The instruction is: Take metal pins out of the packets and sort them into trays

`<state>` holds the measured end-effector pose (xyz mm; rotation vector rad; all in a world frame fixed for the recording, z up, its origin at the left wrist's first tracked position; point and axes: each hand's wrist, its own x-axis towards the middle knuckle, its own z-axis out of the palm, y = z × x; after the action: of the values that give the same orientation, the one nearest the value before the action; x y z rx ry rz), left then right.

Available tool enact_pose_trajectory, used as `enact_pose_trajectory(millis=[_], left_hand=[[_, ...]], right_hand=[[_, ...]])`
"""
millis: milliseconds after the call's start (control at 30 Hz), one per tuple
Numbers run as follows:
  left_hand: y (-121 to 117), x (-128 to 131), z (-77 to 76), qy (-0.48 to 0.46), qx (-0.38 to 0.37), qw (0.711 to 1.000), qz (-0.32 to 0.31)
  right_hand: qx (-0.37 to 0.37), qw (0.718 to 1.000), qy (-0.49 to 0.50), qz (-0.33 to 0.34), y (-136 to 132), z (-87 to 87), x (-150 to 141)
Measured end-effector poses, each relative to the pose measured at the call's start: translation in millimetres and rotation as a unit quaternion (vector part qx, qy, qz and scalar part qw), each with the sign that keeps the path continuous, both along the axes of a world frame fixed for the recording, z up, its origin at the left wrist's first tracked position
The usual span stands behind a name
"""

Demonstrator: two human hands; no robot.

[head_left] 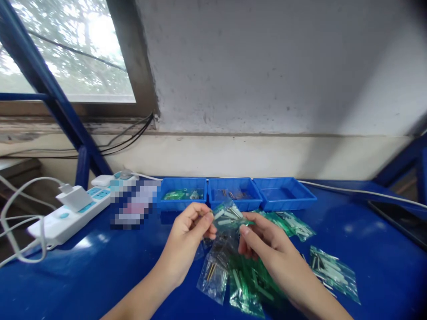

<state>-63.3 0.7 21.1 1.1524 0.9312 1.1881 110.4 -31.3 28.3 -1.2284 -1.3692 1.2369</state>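
Observation:
Between my two hands a small clear plastic bag (227,212) is stretched, with pale plugs and metal screws showing inside. My left hand (195,226) pinches its left edge between thumb and fingers. At the bag's right side my right hand (262,235) grips with thumb and forefinger, the other fingers curled. Below the hands lie more bags: a clear one with brass-coloured pins (212,275), and green-tinted ones (245,284) with pale plugs. Another bag of plugs and screws (333,271) rests to the right, with loose screws by its left edge.
Three blue trays stand in a row: the left tray (182,205) holds green and pale pieces, the middle tray (233,205) metal screws, the right tray (283,205) nothing visible. A white power strip (76,213) with cables lies left. A dark phone (396,224) lies right.

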Motion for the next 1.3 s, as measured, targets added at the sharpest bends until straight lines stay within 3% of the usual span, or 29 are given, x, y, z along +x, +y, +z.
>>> enact_pose_trajectory(millis=[100,167,333,600,733,833,933,1067,1167,1300], left_hand=[[-1,4,-3.6,-0.058,-0.037,0.997,-0.043],[-1,3,-4.9,-0.068,-0.032,0.996,-0.052],[-3,1,-5.2,-0.061,-0.022,0.996,-0.068],[-6,0,-4.0,-0.094,-0.064,0.989,-0.093],[-5,2,-1.6,0.022,-0.075,0.991,-0.108],[-5,2,-1.5,0.098,-0.098,0.985,-0.101],[-2,1,-2.9,0.057,-0.178,0.979,-0.087],[1,0,-2.2,-0.022,-0.261,0.959,-0.107],[1,-1,0.2,-0.042,-0.217,0.970,-0.097],[-1,-4,1.2,0.053,-0.063,0.996,-0.046]], right_hand=[[-0.055,0.983,0.172,0.026,0,1.3,-1],[-0.069,0.969,0.236,0.012,1,1.2,-1],[-0.042,0.983,0.165,-0.063,3,-3.9,-4],[-0.039,0.988,0.139,-0.058,2,-6.1,-6],[-0.013,0.990,0.101,-0.094,5,-7.5,-1],[0.046,0.991,0.024,-0.123,6,-9.0,1],[0.182,0.967,-0.096,-0.153,3,-9.0,1],[0.328,0.922,-0.176,-0.109,-2,-8.3,-1],[0.341,0.918,-0.188,-0.072,-4,-10.0,-3],[0.230,0.961,-0.123,-0.088,-1,-13.4,-3]])
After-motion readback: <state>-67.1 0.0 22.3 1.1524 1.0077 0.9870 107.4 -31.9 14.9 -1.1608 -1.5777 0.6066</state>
